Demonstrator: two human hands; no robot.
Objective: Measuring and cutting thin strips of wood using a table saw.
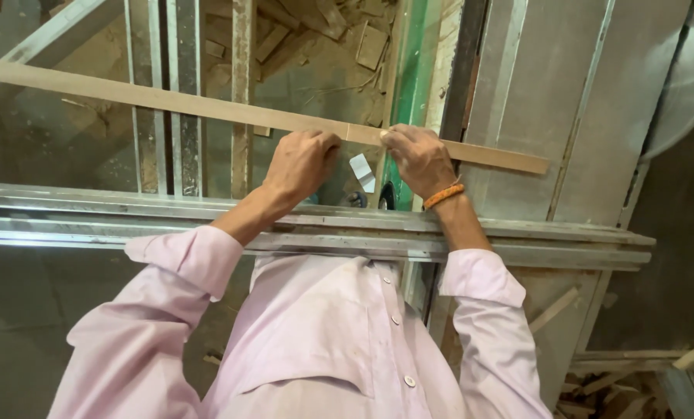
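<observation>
Both hands hold one long thin wood strip (207, 105) above a metal rail (91, 209). The left hand (300, 161) pinches it from below, and the right hand (418, 159) grips it just beside. The strip runs far out to the left, slanting slightly.

A small white paper tag (362, 171) between the hands.

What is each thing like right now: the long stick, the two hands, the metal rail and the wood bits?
wooden strip: long, thin, slanting, held off the machine.
left hand: closed on the strip.
right hand: pinching the strip; orange band on the wrist.
metal rail: lying level beneath the forearms.
wood scraps: scattered on the dusty floor.
</observation>
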